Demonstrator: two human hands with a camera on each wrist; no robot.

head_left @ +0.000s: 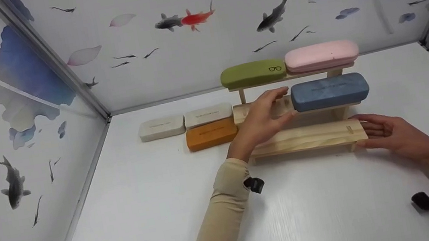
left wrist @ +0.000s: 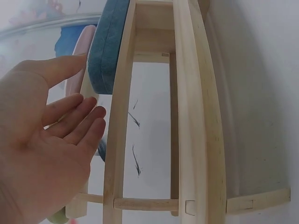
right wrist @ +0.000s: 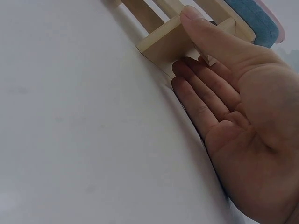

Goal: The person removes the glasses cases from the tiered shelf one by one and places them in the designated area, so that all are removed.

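A blue glasses case [head_left: 329,91] lies on the right half of the middle step of a wooden tiered stand [head_left: 309,138]. My left hand [head_left: 264,118] is beside that case's left end, over the middle step, with fingers extended and nothing held. In the left wrist view the thumb is close to the blue case [left wrist: 108,46]; whether it touches, I cannot tell. My right hand [head_left: 396,138] grips the right end of the lowest step, thumb at the front corner and index finger at the back. Other fingers of the right hand [right wrist: 247,107] reach beside the stand's end panel [right wrist: 170,44].
A green glasses case [head_left: 252,73] and a pink one [head_left: 321,55] lie on the top step. Left of the stand, two pale cases [head_left: 162,128] and an orange case [head_left: 211,134] lie on the white table [head_left: 146,206]. Printed walls [head_left: 154,74] enclose the back and sides.
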